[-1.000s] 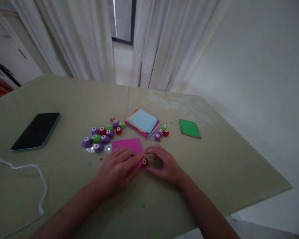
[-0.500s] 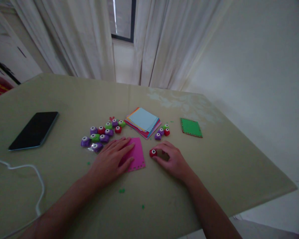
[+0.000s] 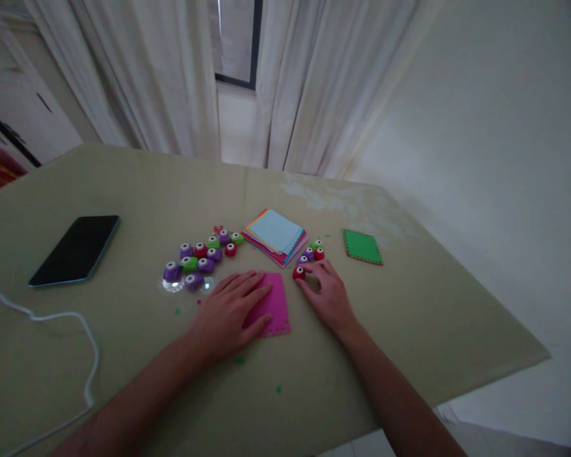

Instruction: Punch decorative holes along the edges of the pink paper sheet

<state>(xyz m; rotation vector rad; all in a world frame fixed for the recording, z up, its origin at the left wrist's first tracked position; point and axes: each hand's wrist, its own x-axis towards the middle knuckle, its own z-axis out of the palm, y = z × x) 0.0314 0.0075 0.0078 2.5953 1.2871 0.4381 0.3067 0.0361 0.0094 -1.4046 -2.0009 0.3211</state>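
“Several green scraps [image 3: 278,389], loose on the table [image 3: 409,317], nearest of all. Any hazard recorded?”

“Minor: a careless sweep could have scattered them. Next, left hand [image 3: 231,314]: palm down, fingers spread, gripping nothing, laid on a pink card [image 3: 278,304]. Sideways pressure there could have skewed or creased the card.”

“And the right hand [image 3: 330,298]?”

“Thumb and fingertips pinched about one red paper punch [image 3: 299,273]. Chief risk, by my judgement: small punches [image 3: 308,253] sat clustered just beyond, so a slight overreach could have knocked them askew. A loose pinch could have let the red one tip.”

“Position of the red one?”

“At the right hand's fingertips, on their left, just right of the pink card's far corner and apart from it. Whether it rested on the table or hung slightly above, I could not tell.”

“Farther items?”

“One green card [image 3: 362,246], off to the right; one stack of coloured paper [image 3: 275,231], beyond the red punch and leftward, clear of both hands.”
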